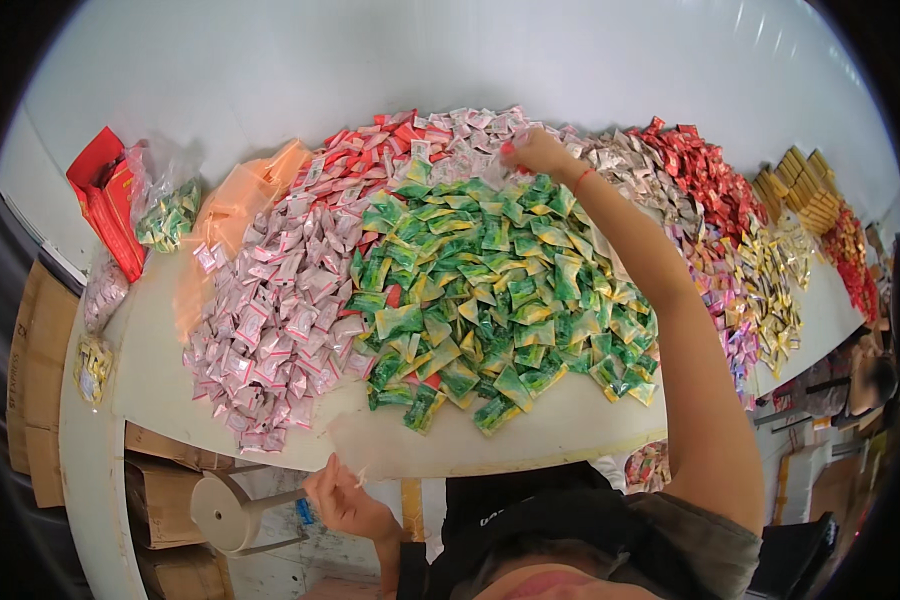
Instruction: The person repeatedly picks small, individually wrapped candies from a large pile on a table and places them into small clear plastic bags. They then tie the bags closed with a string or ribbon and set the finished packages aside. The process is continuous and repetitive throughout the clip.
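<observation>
My right hand (538, 152) reaches across to the far side of the table, with a red string around its wrist. Its fingers are closed on a small red packet (509, 152), partly hidden, over pale packets (470, 125). Below that arm spreads a large heap of green-and-yellow packets (500, 290). My left hand (345, 497) is held low at the table's near edge, its fingers pinched on a see-through plastic bag (368, 437) that is faint and blurred. Closest to it lies a heap of pale pink packets (280, 310).
Red packets (705, 175), gold sticks (800, 185) and yellow packets (770, 290) are heaped at the right. An orange plastic bag (255, 185), a red bag (110, 205) and bagged packets (170, 215) lie left. A stool (222, 512) and cardboard boxes (165, 500) stand below.
</observation>
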### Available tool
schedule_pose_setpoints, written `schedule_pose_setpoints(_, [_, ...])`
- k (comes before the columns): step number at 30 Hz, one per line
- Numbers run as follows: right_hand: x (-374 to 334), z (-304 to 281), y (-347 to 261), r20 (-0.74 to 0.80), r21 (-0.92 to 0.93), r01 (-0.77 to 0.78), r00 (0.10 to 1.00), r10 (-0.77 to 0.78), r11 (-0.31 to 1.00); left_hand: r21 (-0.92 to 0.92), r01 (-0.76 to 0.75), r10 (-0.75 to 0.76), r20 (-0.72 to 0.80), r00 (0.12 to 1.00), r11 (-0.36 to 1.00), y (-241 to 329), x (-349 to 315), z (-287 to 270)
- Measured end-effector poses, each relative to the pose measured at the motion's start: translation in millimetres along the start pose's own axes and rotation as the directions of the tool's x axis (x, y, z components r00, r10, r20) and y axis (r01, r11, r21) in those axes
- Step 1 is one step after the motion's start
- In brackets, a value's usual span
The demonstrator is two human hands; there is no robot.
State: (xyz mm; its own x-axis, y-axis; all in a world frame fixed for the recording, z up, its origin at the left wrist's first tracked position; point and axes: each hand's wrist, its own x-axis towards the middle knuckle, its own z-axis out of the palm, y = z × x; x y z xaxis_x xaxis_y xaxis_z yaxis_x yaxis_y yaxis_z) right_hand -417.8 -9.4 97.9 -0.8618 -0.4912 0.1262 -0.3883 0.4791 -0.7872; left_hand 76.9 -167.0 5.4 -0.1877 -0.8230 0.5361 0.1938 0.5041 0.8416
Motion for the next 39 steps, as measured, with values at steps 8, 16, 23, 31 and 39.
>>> schedule_pose_setpoints(8, [-20,17,32,0.455,-0.377,0.298,0.884,-0.105,0.877,0.088,-0.08,0.071,0.098,0.993,0.993,28,-4,11])
schedule_pose_setpoints(16, [-20,22,48,0.413,-0.522,0.487,0.863,-0.292,0.7,0.225,-0.284,0.246,0.181,0.952,0.932,55,-4,13])
schedule_pose_setpoints(23, [-59,-15,29,0.028,-0.024,0.332,0.943,-0.331,0.943,0.261,-0.223,0.179,0.181,0.967,0.939,60,-4,22])
schedule_pose_setpoints(31, [-262,-8,-56,0.164,0.771,-0.085,0.984,-0.067,0.631,0.186,-0.311,0.195,0.467,0.863,0.932,50,-30,76])
schedule_pose_setpoints(39, [-446,61,-10,0.181,0.699,-0.286,0.957,0.226,0.656,-0.013,0.057,-0.036,0.622,0.782,0.998,48,-126,94])
